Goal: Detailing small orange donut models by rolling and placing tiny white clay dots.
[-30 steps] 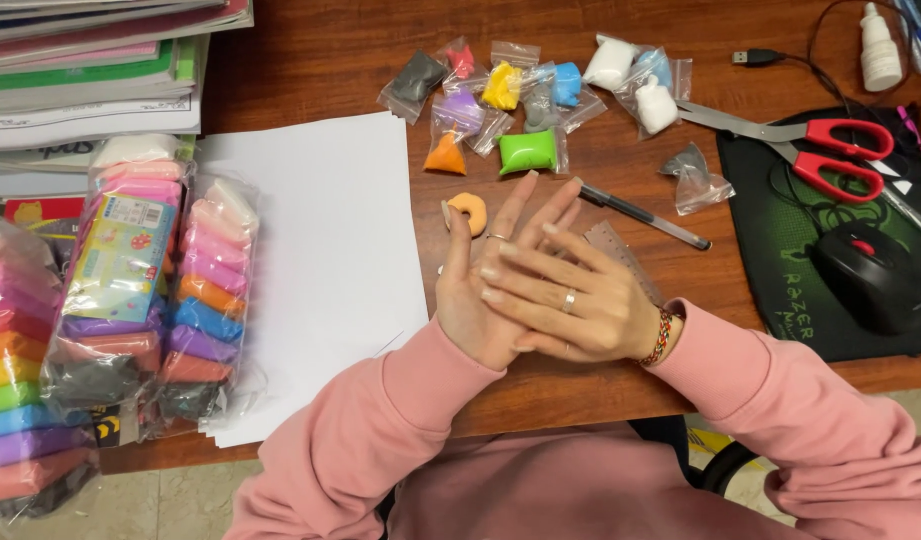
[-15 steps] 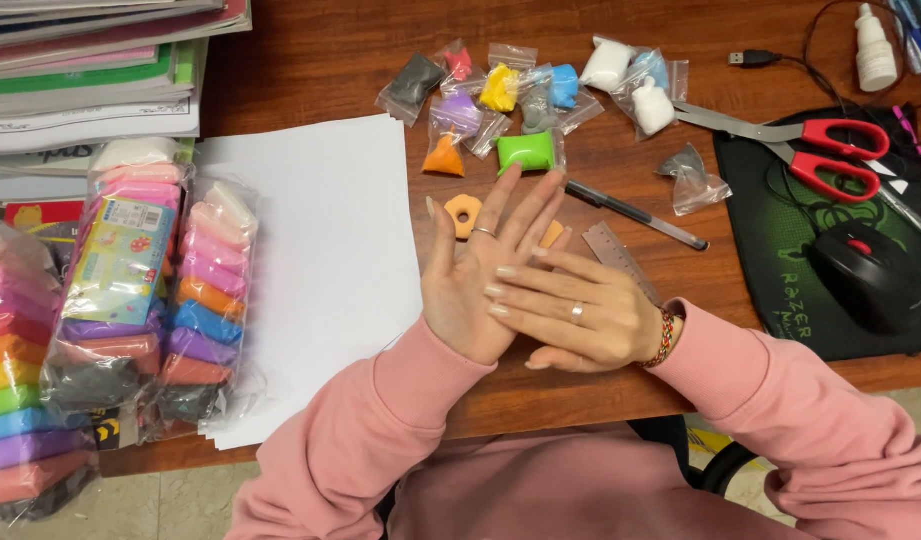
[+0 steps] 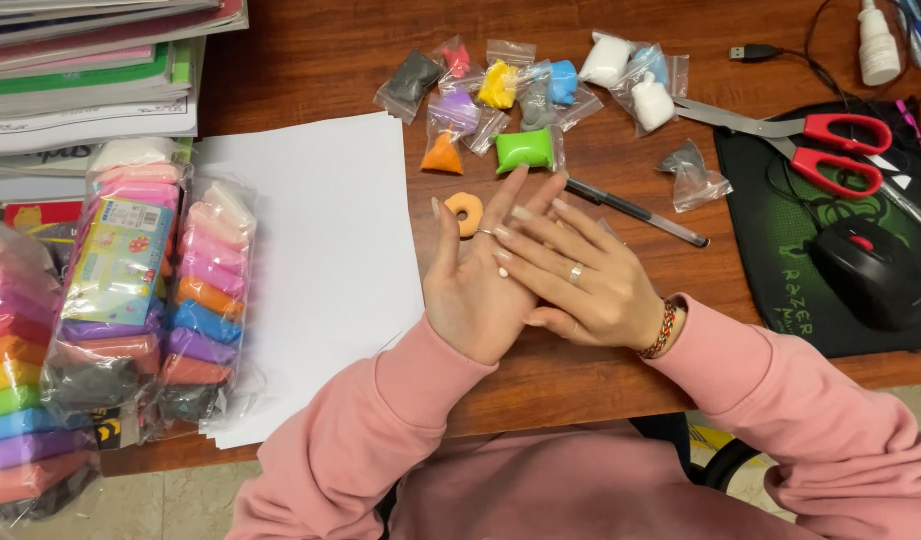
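My left hand (image 3: pixel 467 300) lies palm up on the wooden desk, fingers stretched toward the far side. My right hand (image 3: pixel 590 285), with a ring and a woven bracelet, is pressed flat across it, fingers over the left fingers. Whatever may be between the palms is hidden. An orange clay ring (image 3: pixel 467 212) lies just beyond my left fingertips. Past it sit a green clay bag (image 3: pixel 525 150) and an orange clay bag (image 3: pixel 442 155), among several small bags of coloured clay (image 3: pixel 500 85).
A white paper sheet (image 3: pixel 310 260) lies left of the hands, with packs of clay sticks (image 3: pixel 150 290) on its left edge and stacked books (image 3: pixel 90 70) behind. To the right are a pen (image 3: pixel 635 212), red scissors (image 3: pixel 830 140), a mouse (image 3: pixel 870 275) on a black pad (image 3: pixel 770 300), and a glue bottle (image 3: pixel 877 45).
My right hand has slid back and forth over the left palm, first toward the wrist, then forward over the fingers. The left hand has stayed nearly in place.
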